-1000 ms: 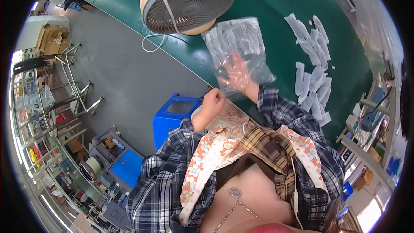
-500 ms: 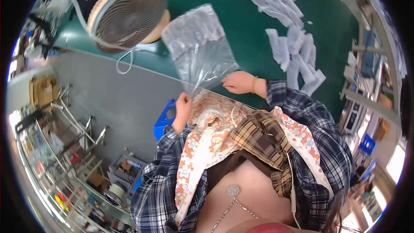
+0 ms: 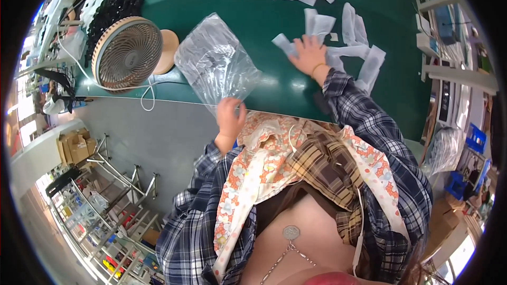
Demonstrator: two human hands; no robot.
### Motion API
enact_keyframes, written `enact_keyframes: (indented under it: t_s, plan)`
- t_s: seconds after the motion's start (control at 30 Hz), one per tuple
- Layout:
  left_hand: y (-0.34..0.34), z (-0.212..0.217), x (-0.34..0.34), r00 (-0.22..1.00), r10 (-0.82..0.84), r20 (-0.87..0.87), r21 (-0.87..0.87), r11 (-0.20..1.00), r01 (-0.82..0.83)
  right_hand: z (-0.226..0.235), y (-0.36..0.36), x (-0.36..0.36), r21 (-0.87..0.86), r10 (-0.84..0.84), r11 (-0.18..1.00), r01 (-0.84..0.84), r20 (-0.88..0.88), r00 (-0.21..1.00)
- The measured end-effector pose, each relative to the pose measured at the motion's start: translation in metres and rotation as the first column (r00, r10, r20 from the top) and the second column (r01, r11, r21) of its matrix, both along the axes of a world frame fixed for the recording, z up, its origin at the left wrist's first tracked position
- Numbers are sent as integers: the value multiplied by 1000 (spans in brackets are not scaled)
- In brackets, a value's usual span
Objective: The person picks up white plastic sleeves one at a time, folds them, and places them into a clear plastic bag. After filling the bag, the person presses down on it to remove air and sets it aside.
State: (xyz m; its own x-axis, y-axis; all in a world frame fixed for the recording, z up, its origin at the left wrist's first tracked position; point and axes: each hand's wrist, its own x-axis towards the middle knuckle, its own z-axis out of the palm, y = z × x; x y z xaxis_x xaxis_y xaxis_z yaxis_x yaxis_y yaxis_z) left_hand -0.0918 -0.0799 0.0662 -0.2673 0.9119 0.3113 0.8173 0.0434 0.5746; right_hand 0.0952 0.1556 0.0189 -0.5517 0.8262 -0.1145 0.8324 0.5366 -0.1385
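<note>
Your right hand (image 3: 308,54) has left the clear plastic bag (image 3: 216,63) and now lies flat, fingers spread, on the white strips (image 3: 338,37) scattered over the green counter (image 3: 274,89). Your left hand (image 3: 231,117) pinches the bag's lower corner at the counter's edge, beside the small fan (image 3: 127,53).

My left hand (image 3: 230,117) holds the plastic bag (image 3: 215,63) at the table (image 3: 274,89) edge; fan (image 3: 127,53) lies left, my right hand (image 3: 308,55) on packets (image 3: 338,42) right.
</note>
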Motion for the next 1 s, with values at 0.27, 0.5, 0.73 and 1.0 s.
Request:
enact_keyframes:
  t_s: [0.27,0.5,0.73,1.0]
  plan:
    - [106,-43,80,929,155,337,-622,777,96,12,-52,45,-79,128,983,-163,-331,935]
    - [138,-52,89,972,132,195,-675,737,35,-9,-55,61,-481,-235,864,150,-121,964]
    - [104,-57,87,960,124,250,-647,759,71,-14,-67,45,-620,-233,784,48,-222,947]
    - [84,-63,88,917,166,363,-411,912,-3,-21,-88,37,-492,-104,863,-117,-398,911]
